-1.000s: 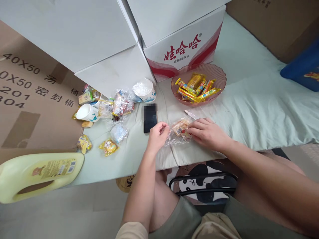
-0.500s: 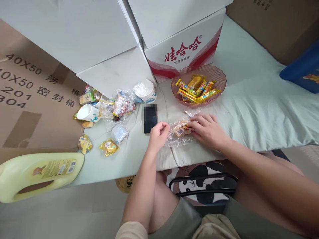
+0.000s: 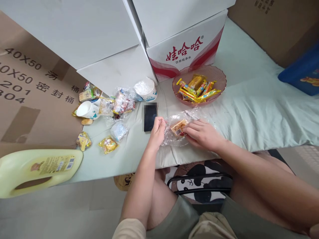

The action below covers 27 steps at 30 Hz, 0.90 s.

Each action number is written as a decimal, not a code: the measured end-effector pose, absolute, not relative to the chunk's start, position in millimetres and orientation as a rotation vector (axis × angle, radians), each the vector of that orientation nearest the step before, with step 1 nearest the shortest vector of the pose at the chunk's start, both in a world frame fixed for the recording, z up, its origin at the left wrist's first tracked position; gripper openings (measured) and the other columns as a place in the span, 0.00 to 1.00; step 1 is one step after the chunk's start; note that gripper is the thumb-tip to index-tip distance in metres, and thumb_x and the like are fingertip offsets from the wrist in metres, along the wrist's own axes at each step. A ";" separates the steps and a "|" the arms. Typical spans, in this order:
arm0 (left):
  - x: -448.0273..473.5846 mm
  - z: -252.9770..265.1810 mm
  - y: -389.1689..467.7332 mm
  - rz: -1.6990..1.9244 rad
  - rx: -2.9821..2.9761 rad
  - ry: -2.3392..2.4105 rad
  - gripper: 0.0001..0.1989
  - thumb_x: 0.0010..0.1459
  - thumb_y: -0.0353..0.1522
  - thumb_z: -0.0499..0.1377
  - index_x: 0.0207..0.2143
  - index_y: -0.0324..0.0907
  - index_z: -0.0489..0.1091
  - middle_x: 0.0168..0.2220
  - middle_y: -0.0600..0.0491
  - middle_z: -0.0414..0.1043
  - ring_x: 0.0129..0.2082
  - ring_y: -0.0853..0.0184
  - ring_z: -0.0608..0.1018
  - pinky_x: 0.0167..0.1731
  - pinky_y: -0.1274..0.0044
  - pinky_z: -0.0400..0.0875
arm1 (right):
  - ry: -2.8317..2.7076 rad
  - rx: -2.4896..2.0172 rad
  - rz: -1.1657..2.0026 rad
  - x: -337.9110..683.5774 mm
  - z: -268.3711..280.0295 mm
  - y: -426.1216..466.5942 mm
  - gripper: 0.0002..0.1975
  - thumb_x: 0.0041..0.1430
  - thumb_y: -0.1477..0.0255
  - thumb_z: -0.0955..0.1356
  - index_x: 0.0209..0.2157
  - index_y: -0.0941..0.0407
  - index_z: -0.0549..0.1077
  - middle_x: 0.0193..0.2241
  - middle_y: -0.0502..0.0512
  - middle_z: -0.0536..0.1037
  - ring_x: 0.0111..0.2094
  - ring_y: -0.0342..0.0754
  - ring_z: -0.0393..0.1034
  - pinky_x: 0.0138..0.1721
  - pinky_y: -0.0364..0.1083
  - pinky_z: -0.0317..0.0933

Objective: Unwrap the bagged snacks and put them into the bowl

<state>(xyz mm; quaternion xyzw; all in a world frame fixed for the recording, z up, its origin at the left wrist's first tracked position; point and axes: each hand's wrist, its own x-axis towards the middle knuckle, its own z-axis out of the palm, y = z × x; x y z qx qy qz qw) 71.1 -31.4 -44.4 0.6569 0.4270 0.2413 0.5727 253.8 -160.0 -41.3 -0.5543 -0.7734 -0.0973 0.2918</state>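
In the head view, a clear plastic bag (image 3: 170,142) lies crinkled near the table's front edge. A small orange-yellow snack packet (image 3: 176,130) with a barcode rests in or on it; I cannot tell which. My left hand (image 3: 158,132) is closed in a pinch on the bag's left edge. My right hand (image 3: 204,134) comes from the right, its fingers curled and closed on the packet's right end, which they hide. Just left of the bag lies a black phone (image 3: 150,120).
A pink ribbed bowl (image 3: 224,83) holds several yellow snack sticks behind my right hand. Paper cups (image 3: 87,110) and wrapped snacks (image 3: 121,103) cluster at left. A pale yellow jug (image 3: 54,166) lies at the front left. White cartons (image 3: 184,49) stand at the back.
My right hand has moved slightly left with its fingers on the packet. The packet's printed side shows more clearly. My left hand has turned more upright at the bag's edge.
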 end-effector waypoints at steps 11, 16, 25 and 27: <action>80.0 -15.2 -39.0 0.640 1.157 0.945 0.22 0.60 0.53 0.59 0.40 0.47 0.57 0.44 0.54 0.75 0.30 0.69 0.81 0.15 0.87 0.49 | -2.022 -1.588 -0.116 254.8 -47.2 -152.4 0.09 0.69 0.74 0.63 0.44 0.56 0.74 0.54 0.61 0.79 0.57 0.58 0.72 0.55 0.57 0.64; 81.7 -19.7 -33.0 0.728 1.080 1.060 0.15 0.65 0.47 0.56 0.41 0.48 0.56 0.41 0.55 0.72 0.28 0.71 0.81 0.15 0.87 0.48 | -2.002 -1.573 -0.048 254.0 -48.5 -154.4 0.12 0.66 0.72 0.65 0.49 0.58 0.73 0.48 0.64 0.80 0.55 0.60 0.72 0.53 0.57 0.66; 83.0 -30.7 -26.6 0.779 1.172 1.209 0.11 0.68 0.44 0.51 0.41 0.48 0.56 0.38 0.55 0.69 0.26 0.73 0.77 0.16 0.87 0.54 | -2.090 -1.545 0.179 259.8 -48.6 -158.1 0.21 0.54 0.76 0.67 0.52 0.56 0.72 0.50 0.63 0.78 0.49 0.58 0.73 0.49 0.56 0.68; 82.6 -32.1 -26.3 0.801 1.219 1.222 0.10 0.69 0.43 0.51 0.41 0.48 0.57 0.38 0.55 0.69 0.28 0.73 0.77 0.17 0.87 0.57 | -1.999 -1.485 0.207 263.6 -46.2 -159.7 0.21 0.54 0.75 0.67 0.51 0.55 0.71 0.47 0.62 0.78 0.47 0.58 0.73 0.46 0.55 0.69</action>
